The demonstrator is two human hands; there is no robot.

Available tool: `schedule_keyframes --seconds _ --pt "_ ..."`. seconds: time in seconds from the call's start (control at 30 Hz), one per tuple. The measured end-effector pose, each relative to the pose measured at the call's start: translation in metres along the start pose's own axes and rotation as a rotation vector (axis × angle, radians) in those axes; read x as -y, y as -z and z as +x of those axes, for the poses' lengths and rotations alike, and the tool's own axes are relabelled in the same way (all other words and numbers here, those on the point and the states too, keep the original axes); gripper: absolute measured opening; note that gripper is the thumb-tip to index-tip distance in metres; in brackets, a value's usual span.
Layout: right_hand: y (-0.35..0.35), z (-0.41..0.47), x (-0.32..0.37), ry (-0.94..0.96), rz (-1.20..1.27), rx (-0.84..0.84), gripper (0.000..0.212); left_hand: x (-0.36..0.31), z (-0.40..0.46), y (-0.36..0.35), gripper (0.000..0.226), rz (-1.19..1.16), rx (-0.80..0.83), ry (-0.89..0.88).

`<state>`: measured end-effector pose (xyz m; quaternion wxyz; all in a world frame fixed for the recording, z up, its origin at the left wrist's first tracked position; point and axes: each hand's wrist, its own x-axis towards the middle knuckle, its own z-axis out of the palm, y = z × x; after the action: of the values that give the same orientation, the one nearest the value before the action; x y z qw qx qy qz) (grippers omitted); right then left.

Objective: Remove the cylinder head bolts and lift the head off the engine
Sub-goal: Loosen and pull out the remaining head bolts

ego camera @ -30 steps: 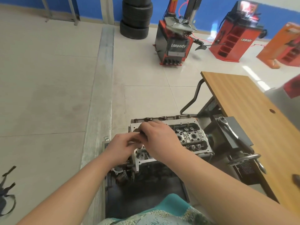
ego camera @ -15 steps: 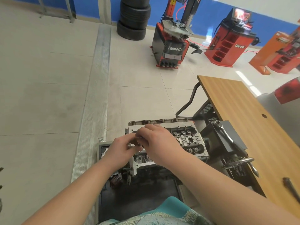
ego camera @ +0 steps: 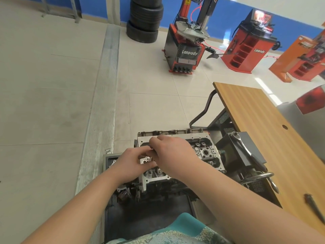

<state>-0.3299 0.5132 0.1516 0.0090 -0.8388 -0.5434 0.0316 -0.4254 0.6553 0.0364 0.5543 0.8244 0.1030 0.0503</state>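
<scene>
The grey metal cylinder head [ego camera: 204, 152] sits on the engine on a low stand in front of me, its valve gear exposed on top. Both my hands meet over its left half. My right hand [ego camera: 174, 155] reaches in from the right, fingertips pinched on a small dark bolt [ego camera: 151, 147]. My left hand [ego camera: 131, 162] comes from the left, and its thumb and fingers close on the same bolt. Most of the bolt and the head's left part are hidden under my hands.
A ratchet wrench [ego camera: 243, 147] lies on a black box right of the engine. A wooden table [ego camera: 263, 131] stands further right with a dark tool [ego camera: 314, 206] on it. A tyre changer [ego camera: 186, 50], stacked tyres [ego camera: 145, 20] and red machines stand at the back.
My hands stay together at the same spot on the head, fingers shifting slightly. My view has tilted up a little, so the engine sits lower in frame.
</scene>
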Motion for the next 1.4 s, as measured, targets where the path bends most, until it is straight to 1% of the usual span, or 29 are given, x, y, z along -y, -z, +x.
schedule_keyframes --seconds 0.03,0.07,0.1,0.13,0.17,0.2,0.27,0.3,0.4,0.47,0.5,0.57,0.6,0.67,0.7,0.77,0.8,0.83,0.87,0.93,1.0,1.03,1.07,1.13,1.17,1.23,1.27,1.33,1.4 --pt "0.001 -0.001 -0.003 0.058 0.028 0.016 0.011 0.003 0.0 0.002 0.042 0.005 0.022 0.017" --pt "0.002 -0.003 -0.006 0.12 0.046 0.036 0.017 0.004 0.0 0.003 0.043 0.023 0.022 0.039" --pt "0.004 -0.006 -0.006 0.18 0.08 0.038 0.026 0.003 0.0 0.003 0.036 0.035 0.012 0.065" --pt "0.006 -0.007 -0.004 0.175 0.112 0.017 0.028 0.001 0.0 0.002 0.022 0.043 -0.007 0.084" --pt "0.007 -0.008 -0.001 0.128 0.125 -0.021 0.026 -0.002 0.0 0.001 0.015 0.039 -0.022 0.092" --pt "0.008 -0.008 0.003 0.046 0.116 -0.038 0.029 -0.004 0.0 0.0 0.02 0.034 -0.041 0.08" --pt "0.006 -0.002 0.005 -0.119 0.035 0.004 0.036 -0.006 0.001 -0.003 0.024 0.019 -0.075 0.054" --pt "0.004 0.0 0.006 -0.145 -0.005 0.034 0.032 -0.007 0.001 -0.005 0.022 0.007 -0.079 0.042" --pt "0.004 -0.001 0.003 -0.06 -0.008 0.063 0.012 -0.008 -0.003 -0.004 0.029 -0.012 -0.038 0.037" --pt "0.005 -0.007 0.001 0.036 0.041 0.054 0.022 -0.003 -0.004 -0.003 0.042 0.003 -0.05 0.046" --pt "0.006 -0.008 0.002 0.044 0.104 0.029 0.025 -0.004 -0.004 -0.002 0.047 0.025 -0.069 0.049" --pt "0.005 -0.008 0.006 -0.029 0.192 -0.008 0.035 -0.008 -0.003 -0.001 0.048 0.078 -0.092 0.058" --pt "0.003 -0.005 0.008 -0.091 0.184 -0.003 0.041 -0.011 -0.002 -0.002 0.041 0.081 -0.109 0.063" --pt "0.0 0.0 0.008 -0.2 0.093 0.063 0.037 -0.013 -0.003 -0.004 0.027 0.025 -0.14 0.052" --pt "-0.001 0.0 0.007 -0.202 0.065 0.085 0.03 -0.013 -0.004 -0.004 0.028 -0.002 -0.142 0.039" --pt "0.0 -0.002 0.006 -0.128 0.076 0.105 0.01 -0.012 -0.009 -0.004 0.042 -0.027 -0.096 0.032" --pt "0.0 -0.005 0.005 -0.057 0.092 0.104 0.012 -0.011 -0.011 -0.004 0.048 -0.015 -0.066 0.042" --pt "0.001 -0.007 0.003 0.01 0.115 0.104 0.021 -0.011 -0.011 -0.004 0.048 0.008 -0.057 0.055" --pt "0.002 -0.008 0.003 0.046 0.166 0.085 0.025 -0.011 -0.011 -0.005 0.044 0.039 -0.065 0.069" --pt "0.004 -0.008 0.006 -0.013 0.221 0.047 0.023 -0.012 -0.008 -0.006 0.039 0.078 -0.099 0.075" --pt "0.001 -0.003 0.008 -0.145 0.139 0.046 0.033 -0.013 -0.006 -0.009 0.034 0.05 -0.132 0.05" --pt "0.001 -0.001 0.008 -0.189 0.08 0.062 0.034 -0.012 -0.005 -0.009 0.034 0.016 -0.136 0.035" --pt "0.0 0.0 0.007 -0.185 0.049 0.066 0.03 -0.012 -0.006 -0.009 0.036 -0.013 -0.125 0.033" --pt "0.0 -0.002 0.006 -0.097 0.037 0.085 0.011 -0.011 -0.009 -0.008 0.038 -0.036 -0.06 0.061" --pt "0.001 -0.004 0.005 -0.027 0.039 0.091 0.012 -0.011 -0.01 -0.007 0.038 -0.03 -0.037 0.078" --pt "0.002 -0.008 0.002 0.072 0.067 0.077 0.027 -0.011 -0.01 -0.004 0.04 0.004 -0.063 0.082" --pt "0.003 -0.008 0.003 0.065 0.123 0.032 0.03 -0.012 -0.009 -0.003 0.044 0.026 -0.089 0.071" --pt "0.004 -0.005 0.005 -0.058 0.195 0.01 0.036 -0.013 -0.007 -0.002 0.051 0.052 -0.125 0.051" --pt "0.002 0.001 0.004 -0.19 0.133 0.066 0.037 -0.013 -0.006 -0.004 0.044 0.0 -0.148 0.032"
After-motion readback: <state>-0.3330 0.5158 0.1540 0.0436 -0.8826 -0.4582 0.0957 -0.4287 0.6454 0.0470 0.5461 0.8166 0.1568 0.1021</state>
